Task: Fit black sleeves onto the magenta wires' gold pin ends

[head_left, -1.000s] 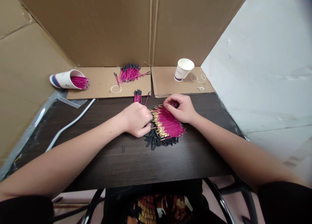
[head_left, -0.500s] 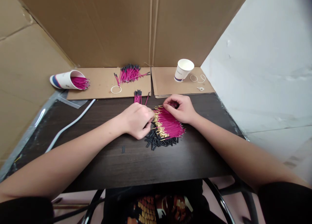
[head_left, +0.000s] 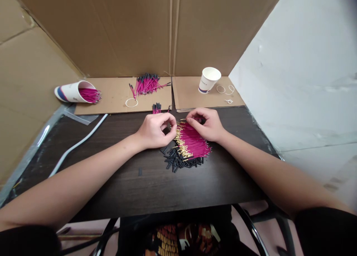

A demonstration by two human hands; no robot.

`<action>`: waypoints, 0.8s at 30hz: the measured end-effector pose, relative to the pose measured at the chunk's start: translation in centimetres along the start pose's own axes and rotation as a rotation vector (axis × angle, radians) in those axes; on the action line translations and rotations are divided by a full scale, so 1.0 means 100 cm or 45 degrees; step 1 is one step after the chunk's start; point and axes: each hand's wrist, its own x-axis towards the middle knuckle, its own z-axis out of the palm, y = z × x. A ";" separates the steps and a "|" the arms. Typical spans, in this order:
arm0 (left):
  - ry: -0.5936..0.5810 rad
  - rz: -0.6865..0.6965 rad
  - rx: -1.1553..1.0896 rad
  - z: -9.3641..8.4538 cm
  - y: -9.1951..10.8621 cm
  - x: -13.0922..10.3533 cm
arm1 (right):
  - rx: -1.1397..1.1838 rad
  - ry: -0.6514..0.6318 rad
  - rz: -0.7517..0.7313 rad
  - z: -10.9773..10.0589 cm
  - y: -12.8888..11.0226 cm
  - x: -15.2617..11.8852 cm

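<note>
A pile of magenta wires (head_left: 196,142) with gold pin ends facing left lies on the dark table (head_left: 156,193). Black tubular sleeves (head_left: 178,162) are heaped just below and left of it. My left hand (head_left: 158,129) is at the pile's left side, thumb and index pinched together; what sits in the pinch is too small to make out. At the pile's upper edge, my right hand (head_left: 206,124) is closed with thumb and index together near the gold ends, its grip partly hidden. Behind my left hand a few black-capped magenta wires (head_left: 156,108) lie together.
On the cardboard at the back lie a bundle of black-capped wires (head_left: 147,84) and a rubber band (head_left: 131,103). A tipped paper cup (head_left: 69,92) holds more wires at left; an upright paper cup (head_left: 209,80) stands right, near loose bands (head_left: 229,101). A white cable (head_left: 78,144) crosses the left side.
My left hand has moved up from the black sleeves to the wires' gold ends, its thumb and index now forming a ring. My right hand has stayed almost in place.
</note>
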 end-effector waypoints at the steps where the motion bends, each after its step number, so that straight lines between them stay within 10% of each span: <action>1: 0.019 -0.038 -0.022 0.002 0.001 0.000 | 0.021 0.001 -0.009 0.000 -0.001 -0.001; 24: 0.059 -0.188 -0.092 0.011 -0.004 -0.002 | 0.043 0.026 -0.011 0.002 -0.002 -0.002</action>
